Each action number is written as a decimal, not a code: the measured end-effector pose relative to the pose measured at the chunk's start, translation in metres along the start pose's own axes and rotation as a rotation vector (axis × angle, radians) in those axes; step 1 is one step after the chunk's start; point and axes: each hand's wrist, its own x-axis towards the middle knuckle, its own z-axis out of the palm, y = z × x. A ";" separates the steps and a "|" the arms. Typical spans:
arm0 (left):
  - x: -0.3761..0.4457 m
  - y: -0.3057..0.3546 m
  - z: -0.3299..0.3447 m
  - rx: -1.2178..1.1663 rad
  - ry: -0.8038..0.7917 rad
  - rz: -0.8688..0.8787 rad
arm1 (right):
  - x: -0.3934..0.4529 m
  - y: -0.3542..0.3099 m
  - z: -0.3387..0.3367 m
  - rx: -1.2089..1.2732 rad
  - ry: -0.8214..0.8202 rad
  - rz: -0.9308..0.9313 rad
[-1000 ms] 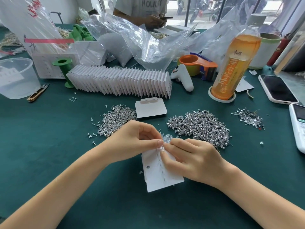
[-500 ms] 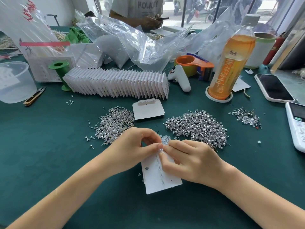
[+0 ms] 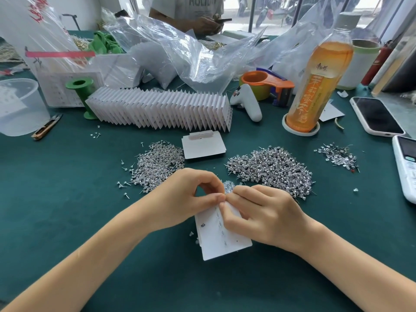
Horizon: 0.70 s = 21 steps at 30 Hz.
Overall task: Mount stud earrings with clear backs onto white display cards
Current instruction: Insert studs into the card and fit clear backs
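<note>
both hands (image 3: 221, 200) pinching one white card (image 3: 221, 243), three stud piles (image 3: 270, 170) behind

Daylit windows (image 3: 276, 12) stand behind the green-topped table (image 3: 56, 199).

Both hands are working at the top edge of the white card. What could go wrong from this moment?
1. The left hand and right hand pinch at the top of the white card; a small clear back there could slip and be lost on the green table.
2. Loose clear backs lie beside the card and could be brushed away.
3. The right wrist is near the large stud pile and may scatter it.
</note>
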 end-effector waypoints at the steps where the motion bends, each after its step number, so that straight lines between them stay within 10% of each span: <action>1: 0.000 0.001 -0.001 -0.006 -0.011 0.000 | 0.001 0.000 0.000 0.002 0.003 0.003; 13: 0.003 0.001 -0.009 -0.235 -0.047 -0.184 | 0.003 0.001 -0.002 0.074 0.060 0.068; 19: 0.001 -0.003 -0.019 -0.535 0.109 -0.305 | 0.018 -0.008 -0.010 0.941 0.014 1.261; 21: -0.001 -0.002 -0.017 -0.504 0.062 -0.273 | 0.024 -0.004 -0.012 1.164 0.001 1.400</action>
